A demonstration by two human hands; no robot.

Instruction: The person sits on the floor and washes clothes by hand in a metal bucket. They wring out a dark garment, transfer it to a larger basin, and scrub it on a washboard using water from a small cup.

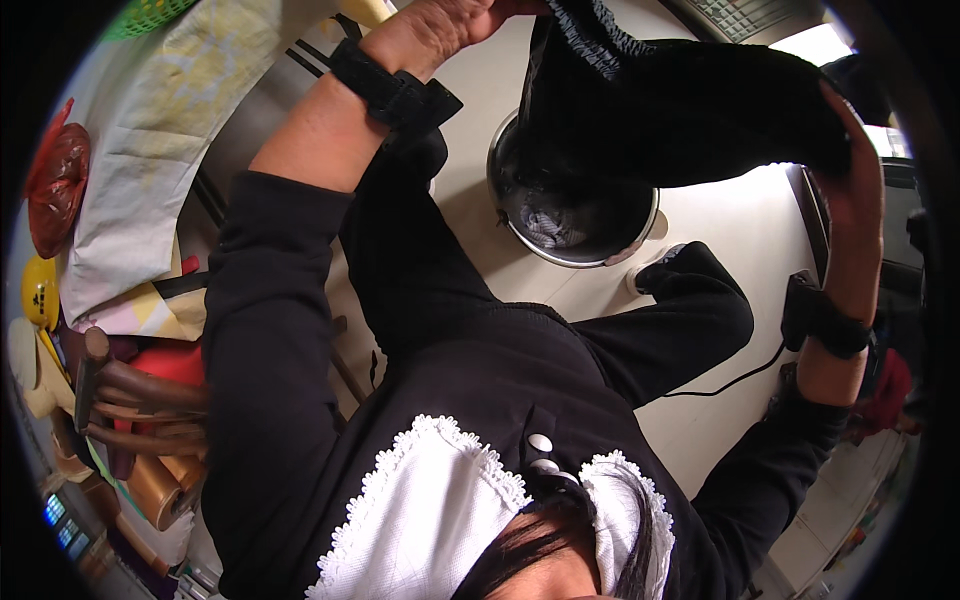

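Note:
A black garment with a grey-and-white patterned strip is stretched out in the air between my two hands. My left hand grips its left end at the top edge, where some fingers are cut off from view. At the far right, my right hand holds the other end, its thumb side along the garment's edge. Beneath the cloth, between my feet, stands a round metal bucket. Inside it lies a grey-and-white patterned cloth among dark material. Part of the garment hangs over the bucket's far side and hides it.
On the left, a table is draped with a pale yellow-patterned cloth, a red plastic bag beside it. A wooden chair stands near my left elbow. A black cable runs across the floor at right. Top left shows a green basket.

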